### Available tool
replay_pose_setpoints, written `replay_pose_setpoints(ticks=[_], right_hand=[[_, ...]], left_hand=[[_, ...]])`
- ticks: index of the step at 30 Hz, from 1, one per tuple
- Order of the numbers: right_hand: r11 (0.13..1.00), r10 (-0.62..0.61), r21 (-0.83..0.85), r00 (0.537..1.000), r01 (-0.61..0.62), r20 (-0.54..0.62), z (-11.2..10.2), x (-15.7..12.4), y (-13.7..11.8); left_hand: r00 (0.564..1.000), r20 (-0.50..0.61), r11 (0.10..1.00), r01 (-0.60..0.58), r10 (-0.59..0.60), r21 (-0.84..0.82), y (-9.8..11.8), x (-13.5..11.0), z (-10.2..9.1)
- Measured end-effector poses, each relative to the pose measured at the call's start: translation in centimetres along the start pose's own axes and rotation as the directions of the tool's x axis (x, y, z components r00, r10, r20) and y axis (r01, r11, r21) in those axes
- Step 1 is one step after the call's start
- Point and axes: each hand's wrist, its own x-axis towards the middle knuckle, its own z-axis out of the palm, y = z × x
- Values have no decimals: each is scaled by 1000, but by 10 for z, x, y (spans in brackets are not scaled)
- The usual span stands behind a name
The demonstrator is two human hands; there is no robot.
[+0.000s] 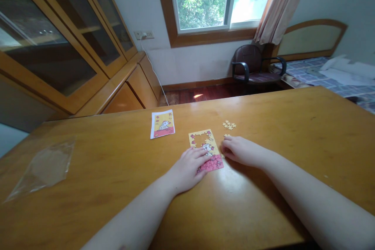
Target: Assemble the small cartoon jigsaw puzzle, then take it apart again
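Note:
A partly assembled jigsaw puzzle (pixel 216 161) lies on the wooden table, yellow above and pink below, with a white cartoon animal in the middle. A gap shows in its upper part. My left hand (pixel 191 166) rests flat across its left and lower side, fingers stretched out, hiding part of it. Just off the puzzle's right edge, my right hand (pixel 234 149) is down at the table with its fingers curled together. Whatever they hold is hidden. Loose puzzle pieces (pixel 229 125) lie in a small cluster beyond the right hand, and another piece peeks out beside its knuckles.
A printed picture card (pixel 163 124) with the same design lies behind and left of the puzzle. At the far left is a clear plastic bag (pixel 47 164). Beyond the table (pixel 117 199) stand a glass-door cabinet (pixel 88 97), an armchair (pixel 249 64) and a bed (pixel 336 74).

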Motion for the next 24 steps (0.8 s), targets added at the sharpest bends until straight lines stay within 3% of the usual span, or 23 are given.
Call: replay_pose_setpoints(ticks=[6, 24], right_hand=[[999, 13, 50, 998, -16, 59, -2, -2, -1], [987, -7, 161, 996, -8, 94, -1, -5, 0]], left_hand=[[1000, 0, 1000, -6, 6, -3, 0, 0, -1], [1000, -9, 1000, 5, -5, 3, -2, 0, 3]])
